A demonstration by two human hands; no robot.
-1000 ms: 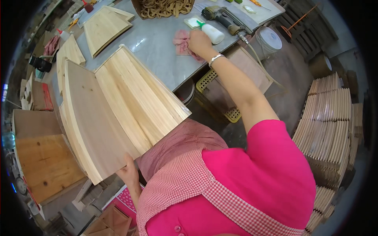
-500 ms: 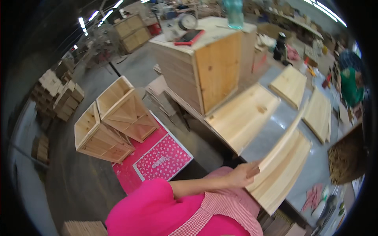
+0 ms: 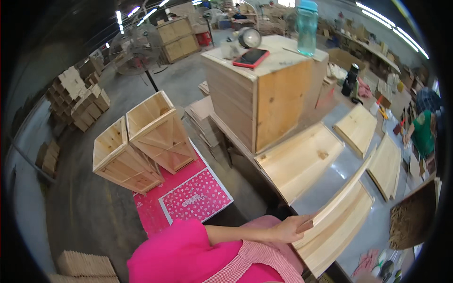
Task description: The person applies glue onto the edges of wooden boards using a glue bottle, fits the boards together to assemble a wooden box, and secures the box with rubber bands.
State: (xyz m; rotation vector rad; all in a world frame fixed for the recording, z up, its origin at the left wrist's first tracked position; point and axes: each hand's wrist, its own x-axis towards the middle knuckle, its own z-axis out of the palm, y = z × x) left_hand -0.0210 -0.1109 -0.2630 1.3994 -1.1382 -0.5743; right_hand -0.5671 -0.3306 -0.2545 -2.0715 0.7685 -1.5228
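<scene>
My left hand (image 3: pixel 289 229) is closed at the near end of a long wooden strip (image 3: pixel 340 193) that stands on edge, its end face darker brown. The strip runs away to the upper right, along a pale wooden panel (image 3: pixel 337 231) on the grey table (image 3: pixel 306 186). Whether strip and panel are joined, I cannot tell. A blurred shape at the lower edge, beside a pink cloth (image 3: pixel 365 262), may be my right hand (image 3: pixel 365 277); no fingers can be made out. Another wooden panel (image 3: pixel 302 160) lies just beyond my left hand.
A large wooden cabinet (image 3: pixel 283 106) carries a phone (image 3: pixel 251 58) and a teal bottle (image 3: pixel 307 30). Two open wooden boxes (image 3: pixel 163 134) stand on a pink surface (image 3: pixel 146 214) at left. More panels (image 3: pixel 357 129) lie farther right. A person in green (image 3: pixel 423 134) is at far right.
My view has shifted, so the cabinet, panels and table sit lower in the picture. My left hand still grips the strip's end. A blurred shape has appeared near the pink cloth.
</scene>
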